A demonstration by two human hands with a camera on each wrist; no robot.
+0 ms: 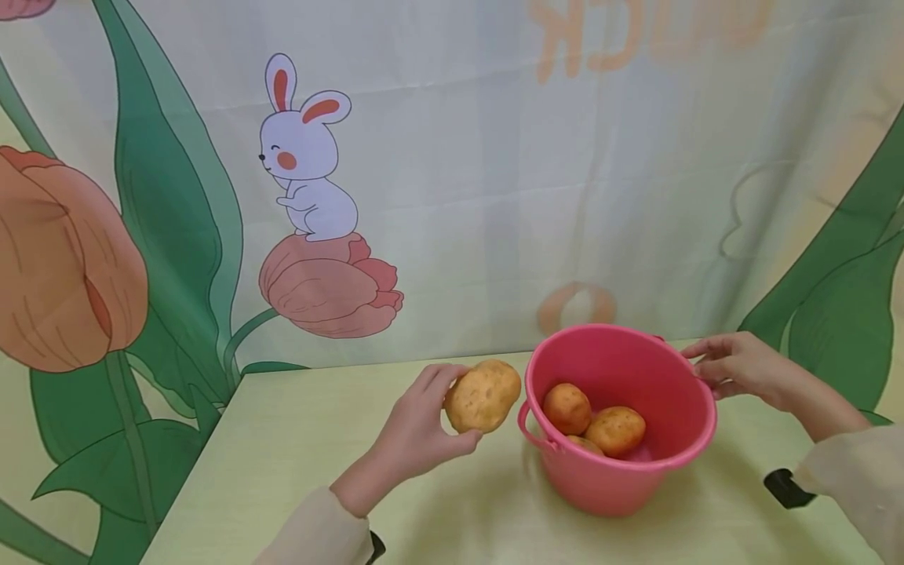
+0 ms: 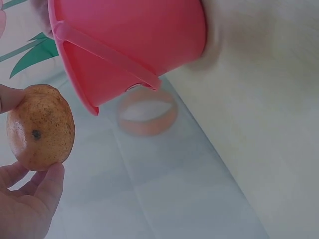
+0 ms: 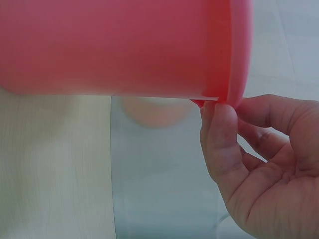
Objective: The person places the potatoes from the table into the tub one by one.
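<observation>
A pink bucket [image 1: 607, 490] stands on the table with three potatoes showing inside it, among them one potato [image 1: 616, 431] near the middle of its floor. Left of the bucket's rim, my left hand [image 1: 424, 428] holds another potato [image 1: 484, 396] between thumb and fingers, above the tabletop. In the left wrist view that potato [image 2: 42, 127] shows a dark spot and sits apart from the bucket. My right hand [image 1: 752, 369] is at the far right of the rim. The right wrist view shows its thumb and fingers pinching the bucket's rim [image 3: 240, 55].
The pale yellow table [image 1: 282, 455] extends to the left of the bucket. Behind it hangs a printed curtain [image 1: 452, 196] with a rabbit and tulips, close to the table's back edge. The bucket's handle [image 1: 533, 431] hangs down at its left side.
</observation>
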